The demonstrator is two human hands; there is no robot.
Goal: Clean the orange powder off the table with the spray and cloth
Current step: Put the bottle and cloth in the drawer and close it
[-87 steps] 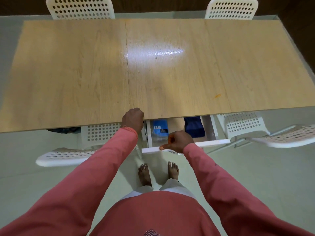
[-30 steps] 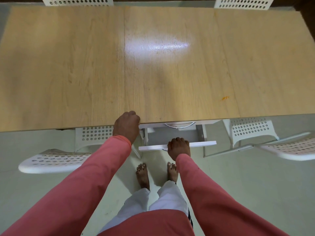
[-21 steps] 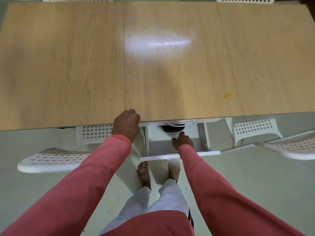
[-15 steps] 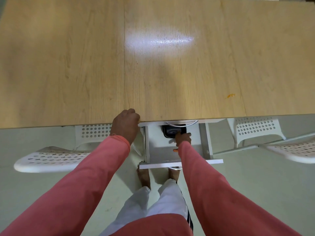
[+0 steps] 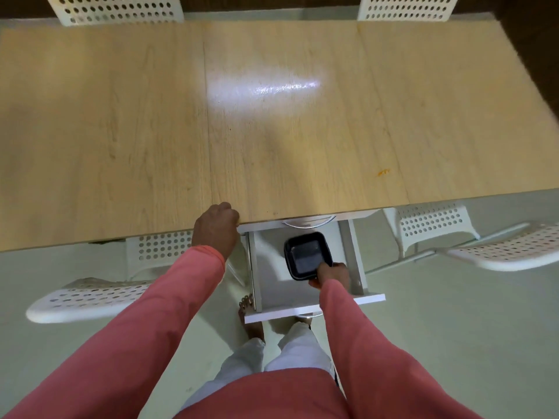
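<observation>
A small smear of orange powder (image 5: 382, 172) lies on the light wooden table (image 5: 151, 131), near its front edge on the right. Under that edge a white drawer (image 5: 272, 297) stands pulled out. Inside it sits a black square tray (image 5: 307, 255), and my right hand (image 5: 331, 275) grips its near corner. My left hand (image 5: 216, 229) is curled over the table's front edge, just left of the drawer. No spray bottle or cloth is in view.
White perforated chairs stand around the table: one at front left (image 5: 87, 297), one at front right (image 5: 499, 252), two at the far side (image 5: 115, 9). A second closed drawer with a metal handle (image 5: 308, 222) sits above the open one. My bare feet are below the drawer.
The upper drawer with the blue items was shut. A lower drawer was pulled out, and my right hand reached in and drew the black tray forward. My left hand stayed on the table edge.
</observation>
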